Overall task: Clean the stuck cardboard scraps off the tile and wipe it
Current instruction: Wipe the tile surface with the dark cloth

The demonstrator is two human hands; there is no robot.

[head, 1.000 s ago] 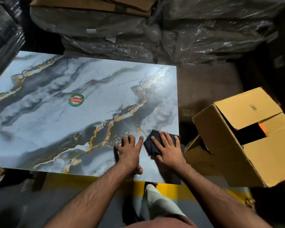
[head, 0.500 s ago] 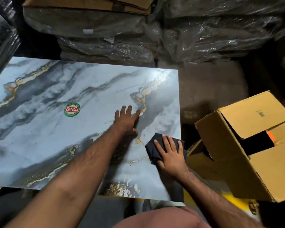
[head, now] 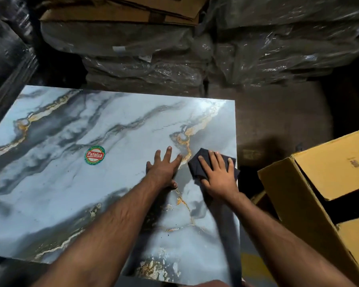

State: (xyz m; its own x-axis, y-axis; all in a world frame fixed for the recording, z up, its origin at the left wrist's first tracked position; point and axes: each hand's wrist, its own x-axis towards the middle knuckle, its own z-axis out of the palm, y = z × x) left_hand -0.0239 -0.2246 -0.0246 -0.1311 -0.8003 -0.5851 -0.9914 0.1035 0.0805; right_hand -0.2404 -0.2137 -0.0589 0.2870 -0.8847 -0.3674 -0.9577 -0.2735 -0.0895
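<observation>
The right hand [head: 220,179] lies flat with straight fingers, its grip released, pressing a dark cloth [head: 197,166] onto the tile at about three o'clock, close to the tile's right edge. The left hand [head: 164,168] sits just beside it at nine o'clock, palm down, fingers spread and relaxed on the glossy surface, grasping nothing. The tile [head: 71,193] is a large slab, marbled blue-grey with gold veins, and fills the lower left of the view. A round green and red sticker [head: 95,155] sits on it, well left of the hands. At four o'clock stands an open cardboard box [head: 294,195]. At twelve o'clock, plastic-wrapped stacks [head: 143,65] sit behind the tile.
</observation>
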